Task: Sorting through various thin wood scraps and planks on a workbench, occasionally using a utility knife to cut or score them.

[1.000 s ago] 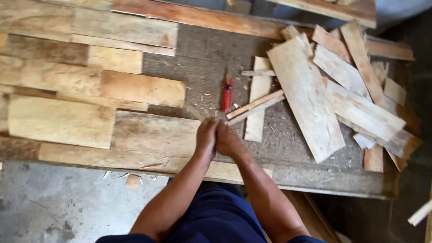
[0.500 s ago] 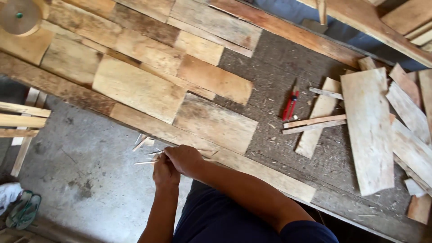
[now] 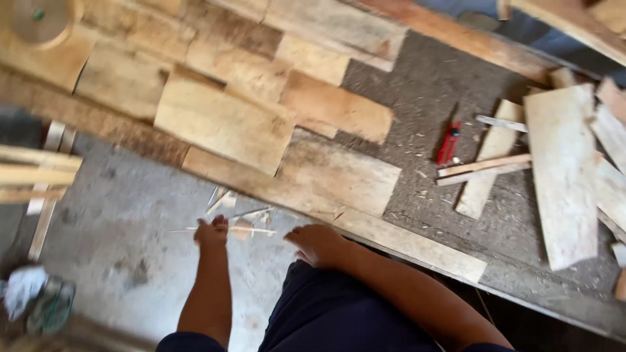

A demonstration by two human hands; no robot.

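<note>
Basically, left hand (image 3: 212, 233) was out over the concrete floor (image 3: 130, 221), just off the near edge of the surface (image 3: 430, 98). Its fingers were closed on a thin wood sliver (image 3: 225, 229) that stuck out to both sides of the fist, lying roughly level. A few more slivers (image 3: 225, 201) lay or hung just beyond it, by the plank edge; motion blur made it hard to say which.

Right hand (image 3: 317, 244) was beside the left, near the edge plank (image 3: 404, 242). Fingers curled loosely, nothing visible in them; couldn't tell if they touched the plank.

Handling judgement: sliver looked very light, dry and brittle, likely to snap if bent and to leave splinters in bare skin. A light pinch near the middle, as held, seemed the sane grip; ends looked too thin to load.

Rest of scene: overlapping boards (image 3: 222, 124) covered the left half of the surface, sawdust between them. A red knife (image 3: 448, 143) lay well apart to the right, next to two narrow strips (image 3: 482, 171) and a wide offcut (image 3: 561, 169). Stacked laths (image 3: 32, 175) at far left, a crumpled rag (image 3: 26, 290) on the floor below them.
</note>
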